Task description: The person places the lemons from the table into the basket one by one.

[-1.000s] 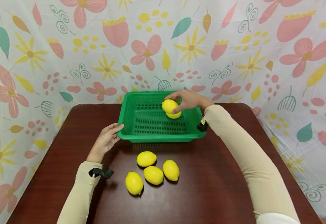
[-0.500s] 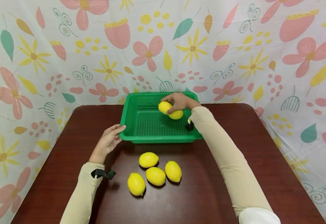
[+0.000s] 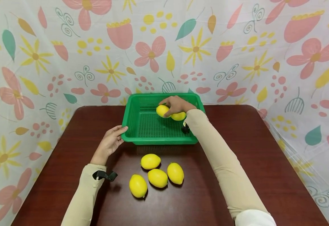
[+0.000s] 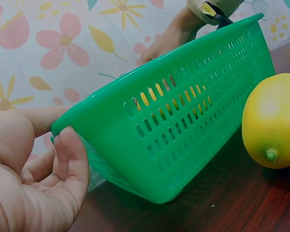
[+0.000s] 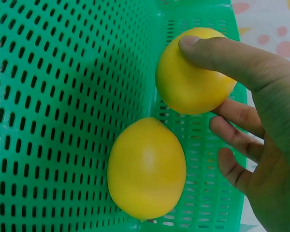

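Note:
My right hand (image 3: 177, 105) grips a yellow lemon (image 3: 162, 110) inside the green plastic basket (image 3: 160, 140), near its back wall. In the right wrist view the thumb presses on that lemon (image 5: 193, 77) and the fingers curl behind it. Beside it a second lemon (image 5: 147, 169) lies in the basket, partly hidden by the hand in the head view. At the basket's front left corner, my left hand (image 3: 110, 141) pinches the rim between thumb and fingers, which the left wrist view shows close up.
Several loose lemons (image 3: 158, 178) lie on the dark red-brown table (image 3: 209, 188) in front of the basket. A flower-patterned curtain (image 3: 150, 47) hangs behind the table and along both sides. Black camera mounts sit on both wrists.
My right hand has moved left within the basket, carrying its lemon away from the second one. The left hand keeps its hold on the rim; the head view has shifted slightly.

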### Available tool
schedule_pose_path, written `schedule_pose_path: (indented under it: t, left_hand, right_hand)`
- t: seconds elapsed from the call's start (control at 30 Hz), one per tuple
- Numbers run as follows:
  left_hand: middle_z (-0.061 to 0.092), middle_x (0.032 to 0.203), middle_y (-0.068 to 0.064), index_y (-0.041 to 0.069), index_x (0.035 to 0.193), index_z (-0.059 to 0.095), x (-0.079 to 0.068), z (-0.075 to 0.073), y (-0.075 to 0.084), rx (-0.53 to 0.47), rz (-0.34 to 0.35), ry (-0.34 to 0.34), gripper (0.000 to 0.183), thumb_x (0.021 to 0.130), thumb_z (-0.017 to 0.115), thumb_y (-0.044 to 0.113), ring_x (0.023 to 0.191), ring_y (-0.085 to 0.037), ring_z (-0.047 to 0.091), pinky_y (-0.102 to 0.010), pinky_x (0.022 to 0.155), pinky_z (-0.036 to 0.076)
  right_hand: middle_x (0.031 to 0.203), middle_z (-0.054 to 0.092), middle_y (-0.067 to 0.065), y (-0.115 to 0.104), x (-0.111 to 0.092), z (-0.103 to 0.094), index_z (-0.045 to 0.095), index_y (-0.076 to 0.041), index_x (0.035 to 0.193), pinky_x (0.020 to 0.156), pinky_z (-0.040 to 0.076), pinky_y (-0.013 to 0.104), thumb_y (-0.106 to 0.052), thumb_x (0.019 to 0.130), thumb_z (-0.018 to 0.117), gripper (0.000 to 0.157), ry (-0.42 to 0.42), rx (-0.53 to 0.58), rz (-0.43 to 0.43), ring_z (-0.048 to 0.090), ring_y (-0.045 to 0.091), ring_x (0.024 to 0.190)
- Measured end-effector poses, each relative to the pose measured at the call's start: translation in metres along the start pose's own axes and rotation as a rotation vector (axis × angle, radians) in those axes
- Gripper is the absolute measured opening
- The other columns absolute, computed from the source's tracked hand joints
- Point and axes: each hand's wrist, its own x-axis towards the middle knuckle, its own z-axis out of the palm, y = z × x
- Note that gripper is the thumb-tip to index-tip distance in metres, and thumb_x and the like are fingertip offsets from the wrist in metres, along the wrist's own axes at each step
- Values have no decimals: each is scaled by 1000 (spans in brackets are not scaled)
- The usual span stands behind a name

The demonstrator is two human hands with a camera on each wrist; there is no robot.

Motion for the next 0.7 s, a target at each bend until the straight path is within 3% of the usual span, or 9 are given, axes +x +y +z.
schedule_pose_path:
  t: [0.27, 0.47, 0.7]
  left_hand:
    - [59, 98, -1, 6, 120, 50, -2, 1, -2, 0, -1, -3, 36, 93, 65, 24, 78, -10, 60, -21, 68, 50]
    - [60, 96, -1, 5, 118, 51, 1, 2, -3, 5, 7, 4, 35, 92, 66, 25, 77, -10, 59, -21, 68, 51]
    - [61, 95, -1, 2, 123, 49, 1, 0, 0, 14, 17, 4, 40, 93, 65, 23, 76, -9, 61, -22, 69, 51]
  right_hand:
    - [119, 64, 9, -3, 4, 8, 52, -21, 138, 87, 51, 40, -36, 78, 80, 69, 13, -14, 3, 60, 22, 106]
    - [128, 59, 11, -6, 5, 2, 52, -19, 137, 95, 47, 45, -39, 79, 79, 67, 18, -52, 6, 55, 26, 117]
    - [126, 61, 10, -20, -2, -8, 57, -19, 132, 94, 47, 46, -48, 81, 73, 61, 59, -113, -24, 57, 26, 114]
